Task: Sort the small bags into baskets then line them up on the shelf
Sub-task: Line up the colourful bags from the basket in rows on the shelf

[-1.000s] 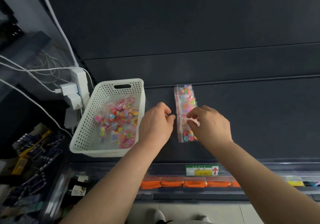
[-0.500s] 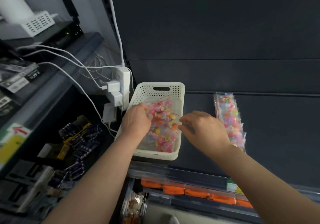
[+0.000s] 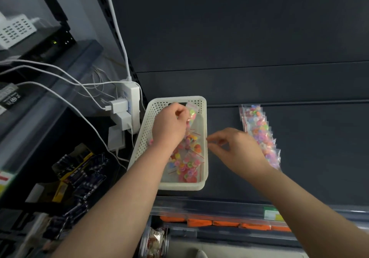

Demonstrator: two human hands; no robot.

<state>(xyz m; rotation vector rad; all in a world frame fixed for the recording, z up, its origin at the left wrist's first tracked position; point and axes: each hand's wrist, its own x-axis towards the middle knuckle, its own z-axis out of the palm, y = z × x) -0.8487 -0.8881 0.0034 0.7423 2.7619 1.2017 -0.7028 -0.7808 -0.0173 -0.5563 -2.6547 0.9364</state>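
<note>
Shelf: the dark grey metal shelf [image 3: 299, 158] carries everything I work with. There is bare surface between the basket and the row for laying a bag down.
Basket: the white perforated plastic basket [image 3: 143, 138] stands at the shelf's left end, with its near rim close to the front edge. I would avoid pressing on that rim, as I judge it could tip forward.
Row: the line of small clear bags of coloured beads [image 3: 259, 134] lies overlapping along the shelf, to the right of the basket and apart from it. The next bag should go on one end of it at the same slant.
Heap: the loose clear bead bags with red seal strips [image 3: 185, 161] lie jumbled on the basket floor, mostly in its near half. They look slippery and likely to cling, so I would lift one at a time.
Left hand: my left hand [image 3: 169, 128] is over the basket's far half, with its fingers [image 3: 179, 116] curled.
Right hand: my right hand [image 3: 239, 150] hovers just beside the basket's right rim, its fingers loosely curled with nothing visible between them. It is well placed to take the bag.
Held bag: one small clear bag of beads [image 3: 192, 114] hangs from the left fingers by its top, above the heap. I would hand it over by the sealed edge so that the beads settle.
</note>
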